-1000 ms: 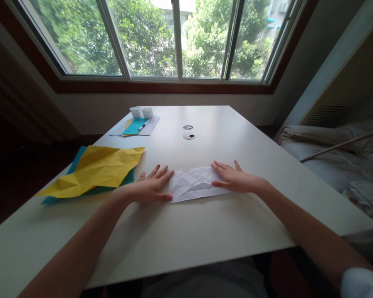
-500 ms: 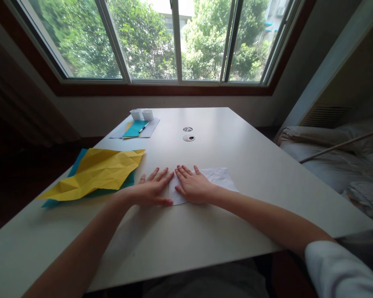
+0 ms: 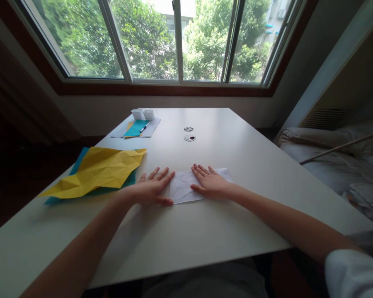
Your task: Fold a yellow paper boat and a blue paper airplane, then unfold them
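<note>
A white sheet of paper point(image 3: 184, 188), folded and creased, lies flat on the white table point(image 3: 180, 240) in front of me. My left hand point(image 3: 153, 188) rests with fingers spread at the paper's left edge, its fingertips and thumb touching or just beside that edge. Flat on the right part of the sheet lies my right hand point(image 3: 211, 182), fingers stretched out and thumb apart. It covers some of the paper. Left of my left hand, a creased yellow sheet point(image 3: 102, 169) lies over a teal sheet point(image 3: 53, 200).
Toward the far left of the table, two small white cups point(image 3: 143, 114) stand by a teal paper point(image 3: 136, 128) with a pen point(image 3: 144, 127) on it. Round inserts point(image 3: 189, 138) sit in the tabletop. A covered sofa point(image 3: 317, 165) is at the right.
My right hand has slid to the right along the white paper, uncovering more of its creased left part. My left hand has stayed at the left edge.
</note>
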The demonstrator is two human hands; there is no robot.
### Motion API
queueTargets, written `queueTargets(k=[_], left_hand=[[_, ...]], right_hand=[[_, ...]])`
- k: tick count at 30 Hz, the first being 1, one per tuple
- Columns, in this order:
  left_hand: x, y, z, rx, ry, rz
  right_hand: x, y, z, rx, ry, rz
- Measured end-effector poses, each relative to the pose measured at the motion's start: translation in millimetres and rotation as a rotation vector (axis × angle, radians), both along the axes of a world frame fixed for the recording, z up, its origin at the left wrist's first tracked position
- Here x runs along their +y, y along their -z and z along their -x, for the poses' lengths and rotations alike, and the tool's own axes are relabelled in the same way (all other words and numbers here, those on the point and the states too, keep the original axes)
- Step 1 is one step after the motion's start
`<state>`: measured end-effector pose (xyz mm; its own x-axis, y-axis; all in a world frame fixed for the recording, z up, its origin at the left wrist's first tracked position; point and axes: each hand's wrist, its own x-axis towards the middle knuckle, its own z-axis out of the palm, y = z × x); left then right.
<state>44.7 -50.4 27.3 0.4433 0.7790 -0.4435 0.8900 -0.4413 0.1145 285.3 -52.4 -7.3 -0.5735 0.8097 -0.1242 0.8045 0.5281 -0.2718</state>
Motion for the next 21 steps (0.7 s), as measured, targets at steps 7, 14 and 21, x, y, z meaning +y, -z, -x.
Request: queueTargets(k=[7, 14, 21], left_hand=[[2, 2.2, 3, -0.016, 0.003, 0.004], [2, 2.3, 5, -0.001, 0.022, -0.012], [7, -1.1, 6, -0.068, 0.038, -0.057]], right_hand=[[-5, -2.5, -44, -0.086, 0.119, 0.031], [-11, -8.0, -75, -0.155, 0.210, 0.071], [2, -40.8, -78, -0.141, 0.081, 0.188]])
